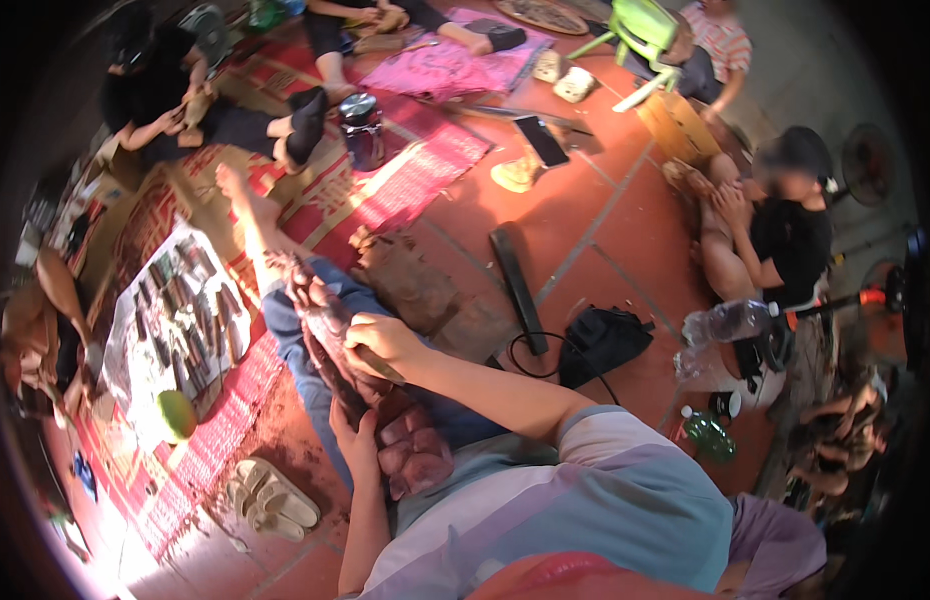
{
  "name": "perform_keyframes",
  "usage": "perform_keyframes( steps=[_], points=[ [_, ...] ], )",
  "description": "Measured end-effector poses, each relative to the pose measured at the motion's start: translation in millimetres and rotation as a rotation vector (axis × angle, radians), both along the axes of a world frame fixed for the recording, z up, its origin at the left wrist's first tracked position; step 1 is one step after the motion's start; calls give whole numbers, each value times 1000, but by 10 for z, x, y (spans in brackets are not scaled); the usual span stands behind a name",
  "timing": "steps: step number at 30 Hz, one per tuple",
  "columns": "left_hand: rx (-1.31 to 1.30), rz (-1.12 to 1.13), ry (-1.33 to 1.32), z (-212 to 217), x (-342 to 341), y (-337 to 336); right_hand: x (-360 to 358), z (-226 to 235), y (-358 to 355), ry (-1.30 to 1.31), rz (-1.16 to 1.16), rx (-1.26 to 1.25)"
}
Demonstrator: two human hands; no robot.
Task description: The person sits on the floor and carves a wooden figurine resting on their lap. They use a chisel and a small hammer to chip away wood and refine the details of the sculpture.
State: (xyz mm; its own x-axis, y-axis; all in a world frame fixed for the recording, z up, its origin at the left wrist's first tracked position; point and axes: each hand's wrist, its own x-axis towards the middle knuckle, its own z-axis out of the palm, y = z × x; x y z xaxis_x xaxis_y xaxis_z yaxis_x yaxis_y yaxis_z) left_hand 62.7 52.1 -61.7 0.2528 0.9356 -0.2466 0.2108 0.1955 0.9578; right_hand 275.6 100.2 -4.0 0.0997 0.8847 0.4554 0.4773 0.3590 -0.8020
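Observation:
A reddish-brown carved wooden figure lies lengthwise across my lap, over blue trousers. Its near end is a cluster of rounded lumps against my shirt. My right hand is closed round the wooden handle of a tool, held over the middle of the carving. The tool's working end cannot be made out. Lower down, my left hand grips the carving's left side, with its fingers partly hidden. Brown crumpled cloth lies just beyond my right leg.
At left, many carving tools rest on a white cloth beside a green round object. Sandals stand near my left. A dark bar, black bag and clear bottle lie rightward. Several people sit around on mats and tiles.

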Motion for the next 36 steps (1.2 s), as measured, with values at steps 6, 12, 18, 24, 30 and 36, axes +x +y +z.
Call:
perform_keyframes(
  steps=[6, 12, 18, 24, 30, 36],
  points=[
    [33, 19, 22, 453, 238, -13, 91, 37, 213, 26, -183, 92],
    [-107, 18, 32, 420, 178, 144, 78, 40, -46, -36, -33, 70],
    [86, -75, 241, 364, 186, 119, 15, 6, 344, -27, -185, 222],
    [22, 6, 1, 391, 273, -53, 22, 43, -108, -29, -104, 19],
    [-23, 16, 79, 537, 288, -67, -18, 95, 144, -131, -223, 177],
    [17, 24, 60, 446, 280, -78, 78, 262, 99, -105, -117, 2]
  ],
)
